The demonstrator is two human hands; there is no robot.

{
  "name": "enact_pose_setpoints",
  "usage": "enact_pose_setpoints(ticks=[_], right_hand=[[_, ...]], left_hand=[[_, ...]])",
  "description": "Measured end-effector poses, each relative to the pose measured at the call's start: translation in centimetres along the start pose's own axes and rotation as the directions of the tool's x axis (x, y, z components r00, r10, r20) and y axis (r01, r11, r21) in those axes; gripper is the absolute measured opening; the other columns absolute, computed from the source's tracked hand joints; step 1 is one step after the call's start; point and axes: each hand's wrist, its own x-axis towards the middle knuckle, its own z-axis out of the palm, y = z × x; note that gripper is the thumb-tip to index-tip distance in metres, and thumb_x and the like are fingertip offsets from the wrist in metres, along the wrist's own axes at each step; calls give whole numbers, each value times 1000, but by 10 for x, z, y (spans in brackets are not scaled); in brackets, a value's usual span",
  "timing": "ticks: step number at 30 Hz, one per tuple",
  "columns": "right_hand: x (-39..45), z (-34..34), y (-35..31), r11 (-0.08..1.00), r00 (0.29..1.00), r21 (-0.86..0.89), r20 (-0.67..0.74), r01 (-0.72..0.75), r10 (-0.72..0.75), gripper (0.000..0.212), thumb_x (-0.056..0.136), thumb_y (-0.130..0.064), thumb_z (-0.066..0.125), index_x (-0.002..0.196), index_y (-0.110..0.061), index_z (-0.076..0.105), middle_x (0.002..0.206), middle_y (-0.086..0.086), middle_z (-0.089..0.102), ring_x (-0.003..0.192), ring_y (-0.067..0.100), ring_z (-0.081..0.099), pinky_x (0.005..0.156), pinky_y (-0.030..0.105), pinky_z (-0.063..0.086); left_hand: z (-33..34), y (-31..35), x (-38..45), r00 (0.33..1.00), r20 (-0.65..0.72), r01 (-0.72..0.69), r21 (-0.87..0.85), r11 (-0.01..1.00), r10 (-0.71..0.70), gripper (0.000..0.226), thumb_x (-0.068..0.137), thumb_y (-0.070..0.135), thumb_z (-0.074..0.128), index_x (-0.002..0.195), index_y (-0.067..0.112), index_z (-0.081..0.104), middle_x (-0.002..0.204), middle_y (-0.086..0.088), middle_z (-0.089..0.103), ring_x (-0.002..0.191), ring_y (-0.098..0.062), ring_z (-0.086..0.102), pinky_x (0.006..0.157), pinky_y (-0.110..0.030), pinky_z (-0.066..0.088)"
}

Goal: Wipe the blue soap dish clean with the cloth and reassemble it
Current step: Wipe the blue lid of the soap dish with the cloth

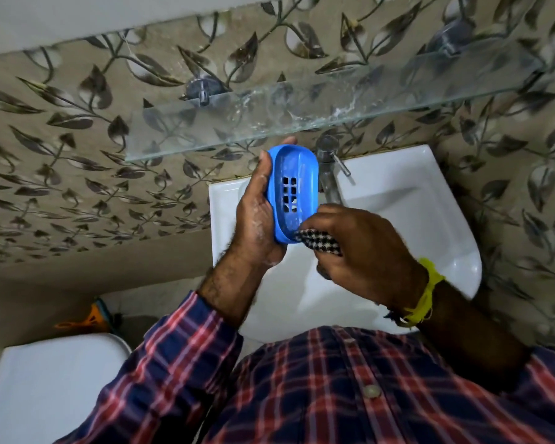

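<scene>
Soap dish (pixel 293 190), blue, slotted, held on edge above the white basin (pixel 398 200), just left of the tap (pixel 329 168). Left hand (pixel 257 219) clasps its left rim. Right hand (pixel 362 248), at the dish's lower end, pinches a checked cloth (pixel 318 240) against the rim. Step judged: wiping, reassembly not begun. Next move calls for the cloth worked across the slots; a mating part is not visible.

One soap dish (pixel 293 190); one cloth (pixel 318 240); two hands; one tap (pixel 329 165); one sink (pixel 398 200); one glass shelf (pixel 302 113).
</scene>
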Motion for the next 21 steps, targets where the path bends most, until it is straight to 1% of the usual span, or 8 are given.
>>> enact_pose_setpoints(ticks=[6, 10, 12, 15, 17, 19, 20, 21], right_hand=[[0, 6, -2, 994, 999, 102, 13, 44, -46, 32, 71, -16, 59, 100, -23, 69, 87, -11, 60, 78, 15, 62, 65, 31, 50], [-6, 11, 14, 998, 997, 26, -51, 51, -49, 23, 81, -21, 69, 104, -27, 68, 95, -8, 65, 81, 19, 65, 64, 37, 53], [-5, 16, 16, 992, 988, -79, -108, 98, -107, 18, 81, -25, 74, 98, -24, 68, 91, -6, 65, 76, 18, 63, 61, 28, 49], [1, 22, 16, 981, 962, -127, -214, 145, -170, 17, 74, -18, 73, 91, -18, 68, 84, -3, 64, 72, 19, 61, 59, 23, 41], [4, 22, 16, 992, 956, 73, -284, 102, -77, 12, 75, -13, 74, 86, -12, 69, 80, 0, 65, 72, 21, 62, 62, 32, 50], [9, 17, 17, 908, 951, 416, -258, -50, 170, 9, 80, -11, 76, 81, -5, 69, 73, 6, 67, 68, 19, 63, 64, 34, 52], [11, 12, 18, 803, 939, 581, -185, -133, 290, 9, 81, -9, 76, 80, -2, 69, 70, 8, 67, 64, 17, 61, 63, 33, 52], [12, 9, 17, 674, 923, 713, -101, -195, 372, 9, 81, -7, 75, 80, -1, 70, 69, 9, 67, 62, 16, 59, 62, 32, 51]], left_hand=[[0, 0, -2, 999, -21, 37, 8, 999, -37, 51, 101, 52, 40, 136, 21, 60, 105, -6, 70, 87, -23, 63, 79, -37, 51], [0, 6, 3, 995, -81, 55, -11, 998, -56, 49, 101, 51, 42, 132, 18, 63, 109, -9, 68, 88, -26, 61, 77, -36, 53], [3, 5, 3, 984, -132, 109, -61, 992, -116, 57, 99, 53, 45, 136, 11, 59, 116, -15, 61, 89, -28, 59, 79, -38, 50], [5, 9, 6, 972, -156, 166, -88, 982, -178, 56, 97, 57, 46, 119, 8, 64, 109, -18, 61, 91, -32, 58, 85, -41, 48], [7, 14, 8, 976, -163, 146, 4, 989, -144, 60, 96, 67, 40, 119, 17, 63, 108, -13, 67, 103, -33, 60, 95, -44, 48], [3, 5, 3, 984, -169, -14, 280, 960, 63, 63, 92, 75, 33, 138, 35, 50, 134, -5, 62, 126, -26, 58, 103, -48, 48], [-1, -3, -5, 963, -100, -176, 466, 867, 250, 66, 92, 73, 32, 147, 37, 39, 149, 0, 50, 137, -20, 49, 110, -47, 44], [-7, -15, -10, 912, 59, -354, 616, 704, 406, 69, 95, 68, 32, 153, 29, 32, 158, 3, 39, 145, -16, 38, 117, -44, 36]])
